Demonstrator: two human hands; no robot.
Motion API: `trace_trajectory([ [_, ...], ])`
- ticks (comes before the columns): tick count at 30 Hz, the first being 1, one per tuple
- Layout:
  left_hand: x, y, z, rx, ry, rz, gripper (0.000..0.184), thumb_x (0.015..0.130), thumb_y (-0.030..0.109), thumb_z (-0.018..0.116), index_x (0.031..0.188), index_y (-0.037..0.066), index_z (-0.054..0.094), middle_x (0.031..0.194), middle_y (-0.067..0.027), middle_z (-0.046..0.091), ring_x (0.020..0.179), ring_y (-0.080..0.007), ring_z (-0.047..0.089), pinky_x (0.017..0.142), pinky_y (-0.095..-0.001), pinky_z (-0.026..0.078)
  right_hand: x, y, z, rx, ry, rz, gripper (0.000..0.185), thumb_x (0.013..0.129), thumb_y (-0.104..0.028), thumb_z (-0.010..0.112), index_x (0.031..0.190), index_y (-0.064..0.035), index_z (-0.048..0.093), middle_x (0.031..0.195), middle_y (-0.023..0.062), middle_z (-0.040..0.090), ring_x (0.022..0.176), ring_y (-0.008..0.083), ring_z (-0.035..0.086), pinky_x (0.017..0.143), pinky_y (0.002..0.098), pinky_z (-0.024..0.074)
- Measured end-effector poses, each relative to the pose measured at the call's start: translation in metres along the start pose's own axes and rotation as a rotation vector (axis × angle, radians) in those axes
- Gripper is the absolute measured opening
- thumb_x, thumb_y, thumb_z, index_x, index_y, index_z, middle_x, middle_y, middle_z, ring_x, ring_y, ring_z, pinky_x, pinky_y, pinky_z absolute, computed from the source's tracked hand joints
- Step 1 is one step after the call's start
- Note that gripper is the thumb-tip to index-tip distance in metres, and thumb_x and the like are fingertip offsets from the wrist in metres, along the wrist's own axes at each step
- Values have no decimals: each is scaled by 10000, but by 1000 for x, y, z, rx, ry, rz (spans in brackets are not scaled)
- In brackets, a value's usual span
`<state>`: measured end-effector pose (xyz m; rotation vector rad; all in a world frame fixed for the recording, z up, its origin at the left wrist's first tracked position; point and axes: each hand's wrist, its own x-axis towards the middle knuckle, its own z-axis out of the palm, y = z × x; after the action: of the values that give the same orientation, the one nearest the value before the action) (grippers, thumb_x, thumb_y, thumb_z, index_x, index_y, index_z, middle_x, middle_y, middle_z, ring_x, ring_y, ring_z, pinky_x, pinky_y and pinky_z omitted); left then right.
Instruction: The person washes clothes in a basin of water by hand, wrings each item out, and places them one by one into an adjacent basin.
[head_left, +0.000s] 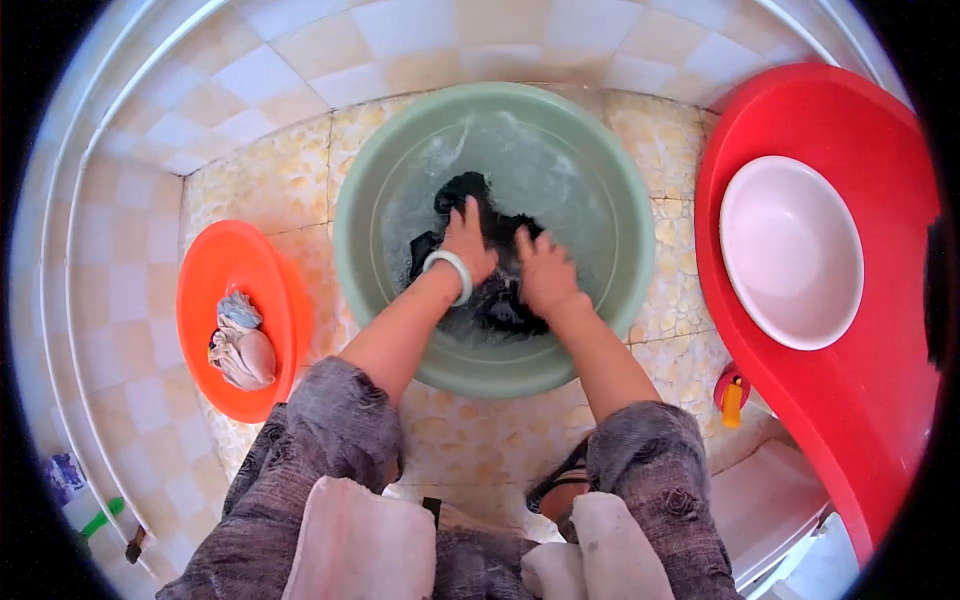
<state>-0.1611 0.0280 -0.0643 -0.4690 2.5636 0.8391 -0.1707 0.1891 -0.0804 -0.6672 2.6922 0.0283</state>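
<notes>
A large green basin (360, 330) of cloudy water stands on the tiled floor. Dark cloth (462, 190) lies in the water near its middle, partly under the surface. My left hand (468, 245), with a pale bangle (463, 275) on its wrist, rests on the cloth with fingers apart. Just to the right, my right hand (545, 272) is over the cloth's right side, its fingers spread and slightly blurred. Neither hand is closed around the cloth.
An orange basin (205, 375) holding light cloths (242, 350) stands at the left. At the right, a white bowl (795, 255) sits on a red surface (890, 400). A yellow object (732, 402) is below its edge. Tiled walls (540, 40) surround the floor.
</notes>
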Motion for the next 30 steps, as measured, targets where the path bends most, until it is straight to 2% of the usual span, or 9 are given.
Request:
trace_trajectory([
  [2,-1,4,1,440,-161,34,941,826,314,640,1495,137,2,1522,-221,122,1374,-424,207,1093,-493,262,6,0,18,-13,-70,-124,576,814,-149,580,1359,-169,395,1338,178,393,1094,394,517,866,557,456],
  [5,6,8,-5,368,-221,-1,863,823,275,596,1495,125,76,1530,-181,126,1375,-400,216,1073,-527,267,17,17,28,140,58,-55,561,797,-108,585,1327,-186,422,1261,171,460,1052,388,552,880,505,464],
  [10,28,-31,24,-650,213,33,575,862,294,570,1354,35,423,1319,-152,508,1218,-288,475,1033,-453,356,11,2,-17,781,305,155,495,702,-17,615,1174,-140,529,1110,163,540,1010,372,557,874,441,463],
  [14,-21,1,-21,-1898,-388,-242,615,893,562,498,1281,85,500,1232,-117,561,1091,-259,540,919,-438,449,-58,-44,-88,840,634,-247,425,608,28,615,1008,-113,599,1009,136,554,983,365,526,838,422,455],
  [17,-21,1,-38,-2041,-424,-226,594,916,477,518,1285,15,457,1178,-193,574,886,-295,622,777,-395,543,-103,-72,-104,846,528,-504,475,582,-20,638,1049,-106,622,1070,169,539,917,349,522,823,403,456],
  [18,-4,-23,-31,-2144,-779,-314,552,908,380,575,1265,-17,437,1125,-232,582,853,-294,628,727,-378,559,-110,-79,-105,857,553,-531,471,597,-42,653,1062,-109,621,1077,171,525,904,351,518,809,408,456],
  [22,-16,-30,-10,-2349,-1033,-435,333,880,147,545,1178,12,485,1037,-152,575,822,-247,572,653,-349,503,-107,-103,-114,903,602,-391,482,635,-130,713,1107,-122,614,1089,179,483,912,359,509,796,432,450],
  [25,-26,-40,25,-2307,-553,-64,375,970,318,338,1175,71,532,1084,-112,610,1048,-262,560,968,-415,441,-70,-98,-90,930,773,-251,301,680,-231,737,944,-136,626,879,111,503,813,318,551,674,408,476],
  [30,-33,-3,-5,-1922,-109,-68,324,965,280,421,1129,53,583,1065,-106,635,999,-258,599,923,-394,481,-22,-62,-72,1042,784,-119,108,773,-189,630,841,-105,627,855,121,594,773,348,602,657,430,506],
])
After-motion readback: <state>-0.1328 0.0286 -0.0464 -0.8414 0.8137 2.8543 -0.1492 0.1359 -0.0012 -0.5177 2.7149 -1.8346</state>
